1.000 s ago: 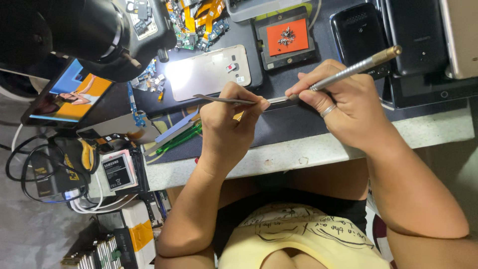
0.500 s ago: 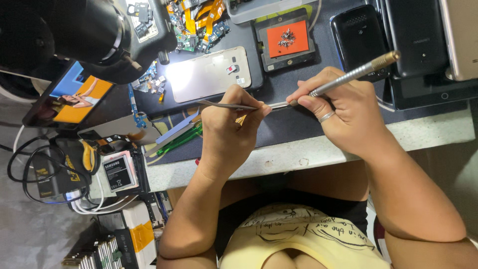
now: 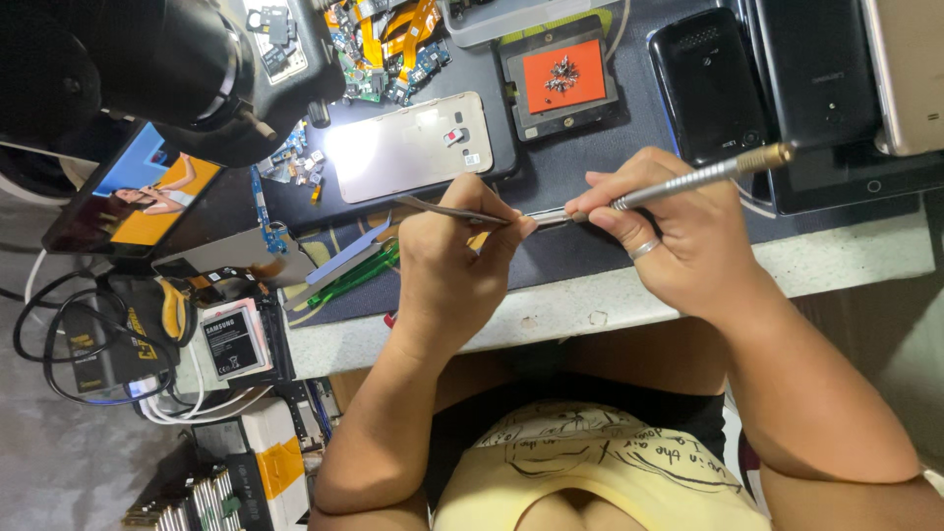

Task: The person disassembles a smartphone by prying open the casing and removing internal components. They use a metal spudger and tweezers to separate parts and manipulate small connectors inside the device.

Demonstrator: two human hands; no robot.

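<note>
Now | two hands | left (image 3: 447, 261) pinches one tweezers (image 3: 447, 209) | right (image 3: 678, 236) grips one screwdriver (image 3: 688, 182)

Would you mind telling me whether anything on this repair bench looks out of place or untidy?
Yes: loose flex cables and circuit parts lie heaped at the bench's far edge, and small bits are scattered beside the gold phone back. The screws sit gathered on the orange pad.

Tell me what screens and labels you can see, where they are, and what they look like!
Tablet screen: far left edge of the desk, lit, blue and orange picture.
Phone battery: lower left, beside cables; flat rectangle, black label with white print.
Gold phone back: desk middle, two tiny white stickers.
Dark tablet: right side, black screen, off.
Black phones: upper right, backs up.
</note>
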